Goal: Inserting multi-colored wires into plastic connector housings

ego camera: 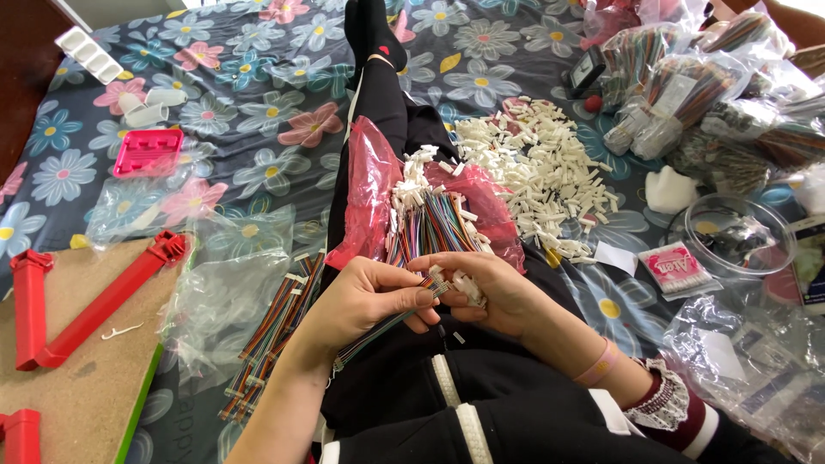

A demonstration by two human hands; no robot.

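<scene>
I sit with black-trousered legs stretched over a floral sheet. My left hand (365, 301) pinches a multicoloured ribbon cable (378, 331) that trails down across my lap. My right hand (481, 288) holds the cable's end together with small white plastic connectors (464, 288). Both hands meet above my thigh. Just beyond them a bundle of coloured cables with white plugs (430, 223) lies on a red plastic bag (374, 185) across my legs.
A heap of white connectors (541, 172) lies to the right. Bags of finished cables (687, 94) sit at the far right, with a clear round container (730, 232). More cables (271, 335) lie in clear plastic on the left, beside red plastic bars (86, 301) and a pink tray (148, 151).
</scene>
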